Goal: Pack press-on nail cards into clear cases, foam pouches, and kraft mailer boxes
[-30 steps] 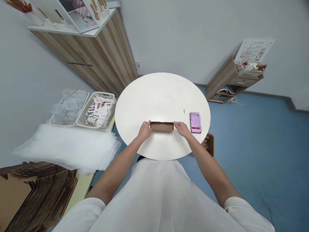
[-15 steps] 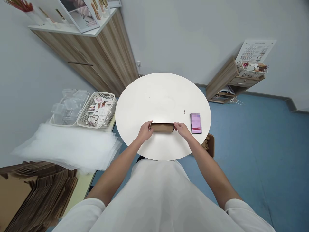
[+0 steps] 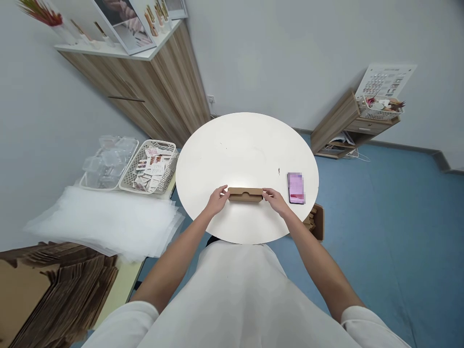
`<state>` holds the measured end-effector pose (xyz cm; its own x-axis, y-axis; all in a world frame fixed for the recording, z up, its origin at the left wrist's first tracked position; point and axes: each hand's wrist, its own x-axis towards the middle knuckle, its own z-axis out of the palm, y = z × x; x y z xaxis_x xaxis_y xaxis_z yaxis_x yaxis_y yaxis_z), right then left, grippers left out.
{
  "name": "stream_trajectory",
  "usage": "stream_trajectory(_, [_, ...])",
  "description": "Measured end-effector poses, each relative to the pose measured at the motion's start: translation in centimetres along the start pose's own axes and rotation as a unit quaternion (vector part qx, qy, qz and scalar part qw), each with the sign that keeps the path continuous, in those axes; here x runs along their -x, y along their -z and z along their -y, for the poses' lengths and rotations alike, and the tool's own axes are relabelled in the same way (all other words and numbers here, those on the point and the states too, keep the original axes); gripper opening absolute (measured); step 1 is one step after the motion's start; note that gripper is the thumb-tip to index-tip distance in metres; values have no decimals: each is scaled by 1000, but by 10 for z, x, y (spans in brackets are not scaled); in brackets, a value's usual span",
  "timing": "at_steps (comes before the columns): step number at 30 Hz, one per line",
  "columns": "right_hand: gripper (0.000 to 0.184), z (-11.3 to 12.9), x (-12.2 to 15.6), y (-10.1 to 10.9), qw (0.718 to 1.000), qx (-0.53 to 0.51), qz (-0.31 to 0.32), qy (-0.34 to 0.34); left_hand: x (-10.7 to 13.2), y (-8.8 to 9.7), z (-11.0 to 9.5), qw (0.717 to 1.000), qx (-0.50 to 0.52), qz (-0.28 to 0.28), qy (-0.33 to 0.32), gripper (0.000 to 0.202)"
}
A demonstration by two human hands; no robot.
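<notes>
The round white table point(image 3: 246, 145) has wide bare room beyond both hands, all the way to its far rim. Its near edge curves just behind the wrists, close to the person's body. To the outside of the right hand point(image 3: 277, 201) lies a phone point(image 3: 296, 188), flat, near the fingers but apart from them, close to the table's right rim. Past the left hand point(image 3: 218, 200), off the table's left edge, stand a white basket point(image 3: 152, 166) of small packets and a stack of clear plastic sheets point(image 3: 105, 220), well apart from the hand.

Between the two hands a small cardboard box point(image 3: 245, 194) lies flat on the table, long side across, lid down. The left hand is curled on its left end and the right hand on its right end, with fingers and thumbs pinching the short ends. Neither hand touches anything else.
</notes>
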<state>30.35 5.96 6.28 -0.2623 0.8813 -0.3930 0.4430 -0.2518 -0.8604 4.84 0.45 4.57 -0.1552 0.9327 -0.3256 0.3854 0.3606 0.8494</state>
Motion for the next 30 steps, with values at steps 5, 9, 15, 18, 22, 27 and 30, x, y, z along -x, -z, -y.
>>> stream_trajectory(5, [43, -21, 12, -10, 999, -36, -4, 28, 9, -4, 13, 998, 34, 42, 23, 48])
stream_trajectory(9, [39, -35, 22, -19, 996, -62, -8, 57, 19, -10, 17, 999, 40, 27, -2, 44])
stream_trajectory(15, [30, -51, 26, -31, 995, -29, -54, 84, 29, -25, 21, 998, 44, 11, -44, 41])
stream_trajectory(18, [28, -57, 27, -37, 994, -32, -64, 81, 33, -32, 23, 999, 37, -3, -30, 39])
stream_trajectory(22, [28, -62, 34, -48, 995, -36, -74, 58, 39, -38, 31, 1000, 17, -5, -7, 39])
stream_trajectory(27, [39, -67, 45, -63, 995, -23, -92, 22, 46, -40, 47, 998, -35, -35, 43, 49])
stream_trajectory(30, [48, -69, 47, -70, 996, -9, -83, -20, 46, -34, 52, 995, -84, -19, 46, 53])
